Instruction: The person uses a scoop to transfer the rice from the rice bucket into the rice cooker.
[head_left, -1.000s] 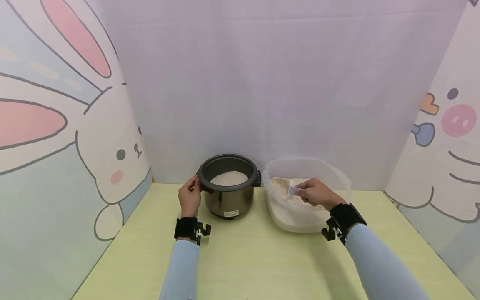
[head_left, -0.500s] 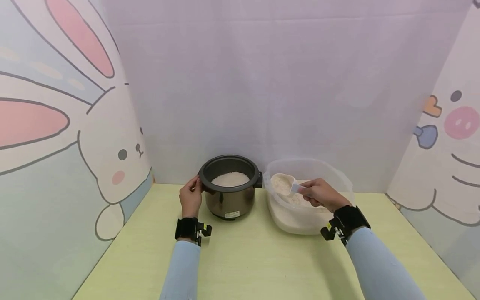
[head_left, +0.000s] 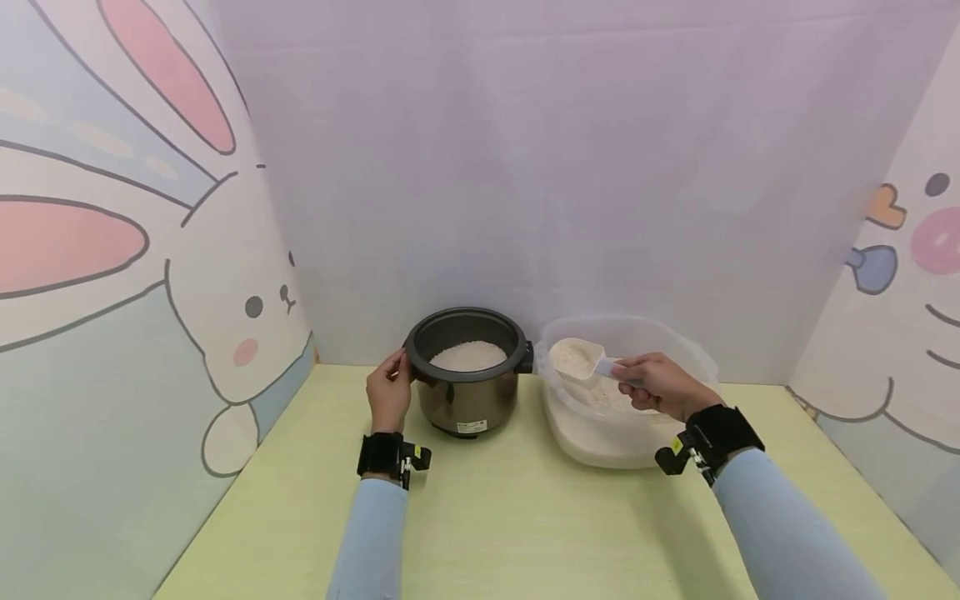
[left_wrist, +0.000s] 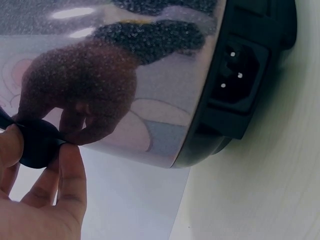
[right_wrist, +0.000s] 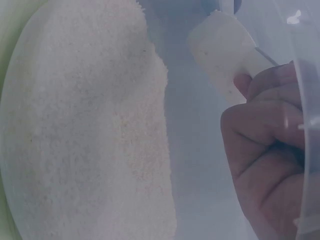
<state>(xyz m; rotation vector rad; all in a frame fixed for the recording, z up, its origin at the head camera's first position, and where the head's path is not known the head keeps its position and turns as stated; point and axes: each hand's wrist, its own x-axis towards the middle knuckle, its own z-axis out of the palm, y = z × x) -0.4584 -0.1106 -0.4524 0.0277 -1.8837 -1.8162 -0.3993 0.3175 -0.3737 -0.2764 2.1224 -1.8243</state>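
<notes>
A dark rice cooker (head_left: 467,407) stands lidless near the back wall, with white rice (head_left: 468,357) in its pot. My left hand (head_left: 388,402) is at the cooker's left side; in the left wrist view, thumb and fingers pinch its small black side handle (left_wrist: 37,145). To the right is a translucent plastic bin (head_left: 592,450) of rice. My right hand (head_left: 663,385) grips the pale handle of a measuring scoop (head_left: 587,375). The scoop, filled with rice, is held roughly level over the bin's left part. In the right wrist view, rice (right_wrist: 90,130) slopes beside the scoop (right_wrist: 220,42).
The yellow-green tabletop (head_left: 517,517) extends in front of both containers. A pale cloth wall (head_left: 487,167) rises close behind them, and cartoon-printed panels (head_left: 225,350) flank the sides. The cooker's power socket (left_wrist: 237,75) faces the left wrist camera.
The scoop has come up out of the bin's rice and turned from tilted to nearly level, its rice showing. My left hand keeps its place on the cooker. The head view has shifted slightly.
</notes>
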